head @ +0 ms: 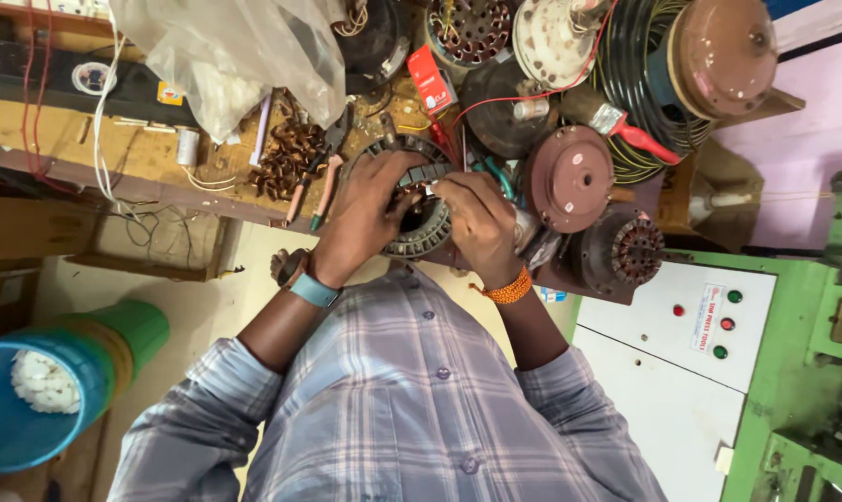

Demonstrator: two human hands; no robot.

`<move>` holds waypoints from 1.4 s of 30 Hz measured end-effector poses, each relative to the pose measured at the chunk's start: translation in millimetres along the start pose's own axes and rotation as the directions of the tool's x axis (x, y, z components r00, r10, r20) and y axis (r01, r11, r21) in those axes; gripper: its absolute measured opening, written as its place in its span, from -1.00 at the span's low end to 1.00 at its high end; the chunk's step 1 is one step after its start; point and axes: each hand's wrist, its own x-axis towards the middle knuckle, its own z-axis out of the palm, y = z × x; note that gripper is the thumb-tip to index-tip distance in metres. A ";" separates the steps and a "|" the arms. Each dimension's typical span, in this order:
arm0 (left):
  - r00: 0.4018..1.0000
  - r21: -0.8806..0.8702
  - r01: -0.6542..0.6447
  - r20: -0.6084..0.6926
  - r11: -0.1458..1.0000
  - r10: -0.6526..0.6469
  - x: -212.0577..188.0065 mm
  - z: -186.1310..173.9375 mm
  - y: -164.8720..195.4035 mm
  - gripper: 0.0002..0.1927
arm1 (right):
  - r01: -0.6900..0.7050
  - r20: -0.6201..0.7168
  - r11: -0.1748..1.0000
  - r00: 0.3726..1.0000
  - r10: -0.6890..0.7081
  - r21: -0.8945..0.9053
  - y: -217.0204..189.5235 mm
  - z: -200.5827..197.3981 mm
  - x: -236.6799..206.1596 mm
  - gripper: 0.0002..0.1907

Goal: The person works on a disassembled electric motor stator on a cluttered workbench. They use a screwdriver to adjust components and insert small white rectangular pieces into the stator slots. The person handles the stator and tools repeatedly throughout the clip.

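Note:
A round slotted metal stator ring rests at the near edge of a cluttered wooden workbench. My left hand grips its left side, fingers curled over the rim. My right hand holds the ring's right side, fingertips pressed at the slots near the top. A teal band is on my left wrist and an orange beaded band on my right. The ring's centre is partly hidden by my fingers.
Pliers and a pile of copper scrap lie left of the ring. Brown motor covers, a wound stator, a cable coil and a plastic bag crowd the bench. A green machine's white panel stands right; blue and green cones left.

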 end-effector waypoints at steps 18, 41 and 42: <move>0.997 0.043 0.077 0.026 0.996 -0.078 7.8 -4.4 14.8 -0.62 | -0.129 0.144 0.988 0.983 0.116 0.087 -2.9 -14.6 15.2 -0.83; 0.999 -0.012 0.051 0.001 0.999 -0.051 1.5 2.1 -3.7 -0.58 | -0.074 0.402 0.997 0.914 0.058 0.026 8.0 -29.4 31.8 -0.87; 0.997 -0.044 0.071 0.036 0.996 -0.070 2.3 -1.8 -5.4 -0.55 | -0.104 0.384 0.993 0.920 0.075 0.054 9.7 -28.5 30.9 -0.88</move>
